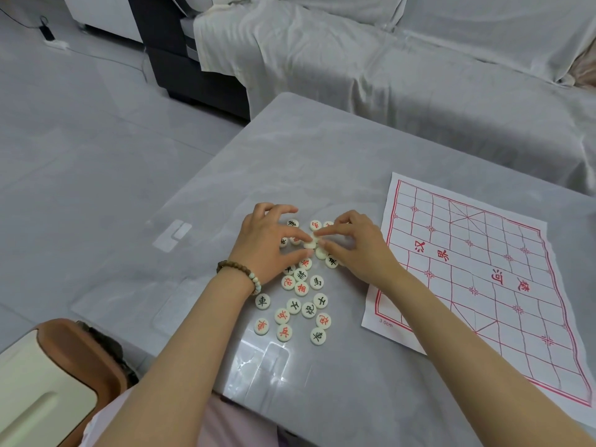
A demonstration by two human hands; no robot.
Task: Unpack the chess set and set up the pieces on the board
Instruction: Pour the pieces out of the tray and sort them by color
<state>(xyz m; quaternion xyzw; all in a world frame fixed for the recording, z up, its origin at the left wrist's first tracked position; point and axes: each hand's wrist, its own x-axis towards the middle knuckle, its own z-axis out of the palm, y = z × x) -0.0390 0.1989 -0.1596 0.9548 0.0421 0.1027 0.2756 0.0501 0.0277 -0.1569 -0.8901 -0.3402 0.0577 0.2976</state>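
Observation:
Several round cream chess pieces with red or black characters lie loose in a cluster on the grey table. The paper board, white with a red grid, lies flat to their right with nothing on it. My left hand hovers over the far end of the cluster, thumb and forefinger pinching a blank-side-up piece. My right hand meets it from the right, forefinger and thumb pinched at the same spot, next to another blank-side-up piece. Both hands hide some of the pieces.
A sofa under a grey-white cover runs along the table's far side. A brown and cream object sits at the lower left beside my lap. A power strip lies on the floor at the far left.

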